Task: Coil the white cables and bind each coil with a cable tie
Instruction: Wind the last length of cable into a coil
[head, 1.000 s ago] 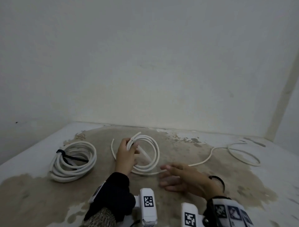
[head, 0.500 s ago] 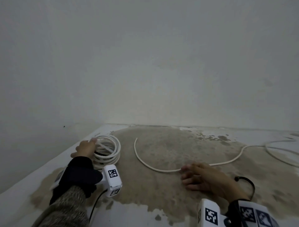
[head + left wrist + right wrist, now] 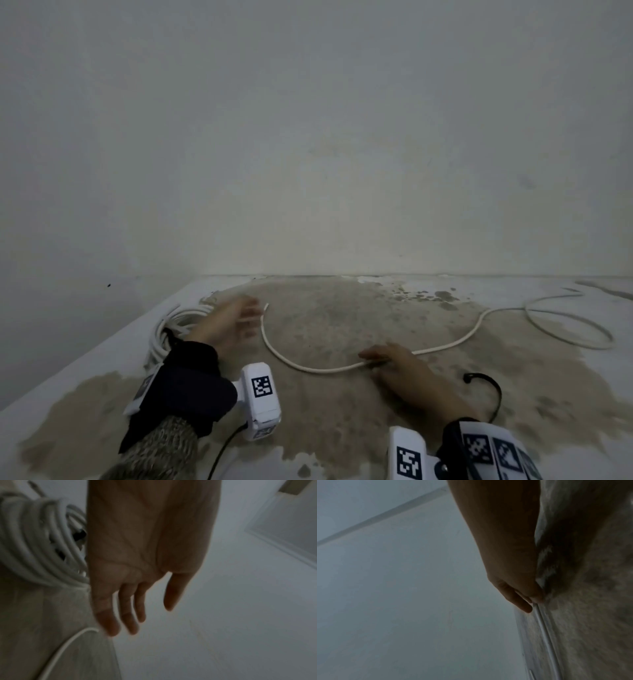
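Left hand (image 3: 227, 323) has let go of the coiled cables (image 3: 171, 325) since half a second ago and is now swinging right, blurred, toward the free end of the loose cable (image 3: 308, 366). Fingers are hanging straight and relaxed in the left wrist view, gripping nothing (image 3: 137, 588). Coiled cables are sitting at the far left of the stained surface (image 3: 342, 428), just left of that hand, partly hidden by the wrist; dark binding is showing between strands in the left wrist view (image 3: 42, 540).

Right hand (image 3: 400, 373) is lying low on the surface at near centre-right, fingertips (image 3: 522, 604) on the loose cable. Whether it's pinching or only pressing the strand, cannot tell – right wrist view is dark and grainy.

Loose cable is running from its end near the left hand, curving near and right under the right fingertips, then going far right into an open loop (image 3: 568, 325) at the right edge.

Black cable tie (image 3: 489, 387) is lying on the surface just right of the right wrist, curved, untouched. White wall (image 3: 308, 137) is filling the far side.
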